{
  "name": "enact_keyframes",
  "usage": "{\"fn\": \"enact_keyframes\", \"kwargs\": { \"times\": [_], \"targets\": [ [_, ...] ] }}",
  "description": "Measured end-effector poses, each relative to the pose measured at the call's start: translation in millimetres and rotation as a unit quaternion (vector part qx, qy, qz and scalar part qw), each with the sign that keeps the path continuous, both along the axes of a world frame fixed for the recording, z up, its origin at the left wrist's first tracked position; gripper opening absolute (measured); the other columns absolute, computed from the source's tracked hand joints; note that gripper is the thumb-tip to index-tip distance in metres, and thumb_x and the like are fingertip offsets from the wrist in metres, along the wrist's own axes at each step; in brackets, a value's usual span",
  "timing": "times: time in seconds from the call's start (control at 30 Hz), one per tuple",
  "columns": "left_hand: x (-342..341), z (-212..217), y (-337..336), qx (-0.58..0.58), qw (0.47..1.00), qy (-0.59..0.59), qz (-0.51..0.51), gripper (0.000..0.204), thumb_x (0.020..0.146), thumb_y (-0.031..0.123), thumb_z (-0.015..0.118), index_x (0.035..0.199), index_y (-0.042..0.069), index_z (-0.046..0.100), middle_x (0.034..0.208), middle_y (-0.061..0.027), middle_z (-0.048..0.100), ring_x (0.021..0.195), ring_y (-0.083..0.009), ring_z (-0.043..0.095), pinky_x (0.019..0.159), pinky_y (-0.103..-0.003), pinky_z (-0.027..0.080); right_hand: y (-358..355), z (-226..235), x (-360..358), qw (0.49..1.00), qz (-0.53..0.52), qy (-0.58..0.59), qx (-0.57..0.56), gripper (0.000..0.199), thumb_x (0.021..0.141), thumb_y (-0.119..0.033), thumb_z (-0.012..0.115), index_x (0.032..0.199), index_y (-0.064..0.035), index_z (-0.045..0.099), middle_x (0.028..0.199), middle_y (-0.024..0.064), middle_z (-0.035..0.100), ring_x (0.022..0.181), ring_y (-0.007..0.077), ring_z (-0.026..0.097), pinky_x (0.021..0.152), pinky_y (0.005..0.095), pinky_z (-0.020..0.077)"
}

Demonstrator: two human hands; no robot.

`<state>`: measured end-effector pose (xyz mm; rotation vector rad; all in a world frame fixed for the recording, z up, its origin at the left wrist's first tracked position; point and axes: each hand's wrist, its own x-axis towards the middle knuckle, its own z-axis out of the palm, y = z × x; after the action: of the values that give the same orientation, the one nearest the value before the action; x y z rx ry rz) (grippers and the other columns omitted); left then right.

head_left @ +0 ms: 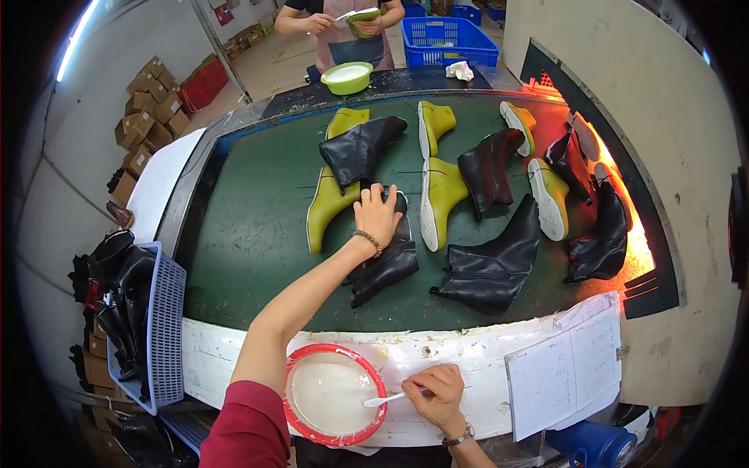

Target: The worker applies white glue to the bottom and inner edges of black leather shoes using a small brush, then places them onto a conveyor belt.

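My left hand point(380, 214) lies over a black ankle boot point(390, 265) on the green conveyor belt point(242, 234), its fingers curled around the boot's upper end. In my right hand point(437, 394) is a slim white brush point(384, 401), pinched by its handle. The brush's white tip hangs over the right side of a red-rimmed bowl point(331, 390) holding a milky white liquid. Close to my left hand lie a yellow-green shoe sole on a form point(328, 207) and another black boot point(359, 152). A larger black boot point(495, 261) rests to the right.
More boots and yellow-green soles extend toward a glowing orange heater opening point(624, 210) at the right. An open notebook point(566, 374) lies on the white ledge. A blue basket of boots point(168, 327) stands left. Across the belt, a person point(351, 35) works beside a green bowl point(346, 78).
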<state>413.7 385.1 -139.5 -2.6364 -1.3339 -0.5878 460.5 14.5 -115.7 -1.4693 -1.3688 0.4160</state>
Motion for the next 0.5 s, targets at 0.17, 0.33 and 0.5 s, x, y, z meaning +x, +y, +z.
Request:
{"fn": "enact_keyframes", "kwargs": {
  "times": [0.17, 0.33, 0.5],
  "targets": [
    [-4.1, 2.3, 1.7, 0.001, 1.0, -0.01, -0.008, 0.048, 0.082, 0.019, 0.077, 0.128, 0.027, 0.071, 0.127, -0.0094, 0.051, 0.116, -0.032, 0.048, 0.087, -0.046, 0.045, -0.2, 1.4, -3.6, 1.0, -0.001, -0.002, 0.01, 0.011, 0.076, -0.016, 0.086, 0.077, -0.0127, 0.075, 0.07, -0.0042, 0.065, 0.062, 0.0137, 0.058, 0.069, 0.031, 0.0375],
    [-24.5, 49.6, -11.8, -0.086, 0.949, -0.281, -0.109, 0.038, 0.078, 0.002, 0.07, 0.1, 0.029, 0.084, 0.126, -0.0091, 0.057, 0.118, -0.0325, 0.05, 0.098, -0.043, 0.044, 6.3, -8.3, -2.5, 0.999, -0.012, -0.017, 0.028, 0.012, 0.076, -0.015, 0.084, 0.074, -0.0116, 0.073, 0.068, -0.0029, 0.064, 0.059, 0.0142, 0.056, 0.067, 0.0315, 0.0378],
    [-114.2, 108.5, -44.6, -0.168, 0.908, -0.362, -0.13, 0.038, 0.081, 0.004, 0.071, 0.116, 0.016, 0.078, 0.124, -0.0139, 0.066, 0.117, -0.0317, 0.061, 0.104, -0.038, 0.049, 0.5, 1.3, -4.3, 0.999, -0.023, -0.026, 0.032, 0.012, 0.077, -0.014, 0.083, 0.073, -0.0103, 0.073, 0.066, -0.0006, 0.063, 0.056, 0.0162, 0.055, 0.066, 0.0321, 0.0393]
  ]
}}
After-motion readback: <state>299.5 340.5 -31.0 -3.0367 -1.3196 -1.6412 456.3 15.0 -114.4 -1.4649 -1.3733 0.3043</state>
